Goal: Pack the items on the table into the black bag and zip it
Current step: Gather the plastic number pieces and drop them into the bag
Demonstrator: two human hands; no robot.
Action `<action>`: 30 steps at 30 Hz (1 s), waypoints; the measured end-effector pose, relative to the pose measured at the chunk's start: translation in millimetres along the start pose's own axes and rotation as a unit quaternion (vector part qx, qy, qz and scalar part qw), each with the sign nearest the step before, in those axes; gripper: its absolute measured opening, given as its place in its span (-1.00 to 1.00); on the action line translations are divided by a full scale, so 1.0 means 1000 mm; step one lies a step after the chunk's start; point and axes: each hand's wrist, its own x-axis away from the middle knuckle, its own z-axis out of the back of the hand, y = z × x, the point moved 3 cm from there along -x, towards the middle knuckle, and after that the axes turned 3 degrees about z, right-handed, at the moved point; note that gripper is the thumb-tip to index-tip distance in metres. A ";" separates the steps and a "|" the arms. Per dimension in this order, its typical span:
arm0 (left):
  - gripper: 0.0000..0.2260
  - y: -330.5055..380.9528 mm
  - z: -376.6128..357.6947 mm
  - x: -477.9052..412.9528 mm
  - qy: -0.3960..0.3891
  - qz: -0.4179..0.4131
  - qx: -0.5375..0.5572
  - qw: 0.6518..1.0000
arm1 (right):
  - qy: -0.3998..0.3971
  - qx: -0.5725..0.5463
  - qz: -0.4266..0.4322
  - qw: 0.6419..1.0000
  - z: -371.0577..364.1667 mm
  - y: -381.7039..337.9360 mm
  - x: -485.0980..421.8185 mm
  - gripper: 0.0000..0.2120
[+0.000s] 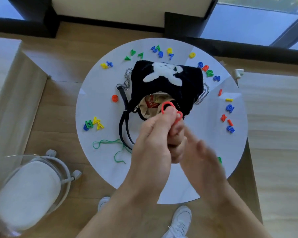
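A black fuzzy bag [163,86] with a white figure on it lies in the middle of the round white table [96,103]. Its mouth faces me, unzipped, showing beige lining and a red packet [150,103] inside. My left hand [155,134] is shut on a red plastic item with two loops [166,106], held just above the bag's mouth. My right hand [203,157] is blurred beside it, fingers apart and holding nothing. Several coloured plastic numbers and signs [160,51] lie around the table's rim. Green yarn [108,145] lies at the front left.
The bag's black strap [123,121] and silver chain [126,79] trail to the left. A clear chair with a white cushion [29,191] stands at the lower left. A small white tool [237,73] sits past the table's right edge. My white shoes [181,220] are below.
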 end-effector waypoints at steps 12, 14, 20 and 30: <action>-0.52 0.041 0.129 0.000 0.115 -0.060 -0.211 0.969 | 0.089 0.102 -0.033 0.990 -0.024 0.006 0.013 -0.63; -0.33 -0.001 0.120 0.017 0.044 -0.025 -0.248 0.967 | 0.061 0.103 -0.002 0.993 -0.046 -0.005 0.006 -0.64; -0.47 -0.064 0.099 0.061 -0.016 0.122 -0.109 0.986 | 0.038 0.291 -0.001 0.956 -0.080 -0.011 -0.027 -0.80; -0.59 -0.088 0.187 0.078 0.198 0.196 -0.008 0.960 | -0.136 0.602 -0.103 0.780 -0.073 0.176 -0.082 -0.40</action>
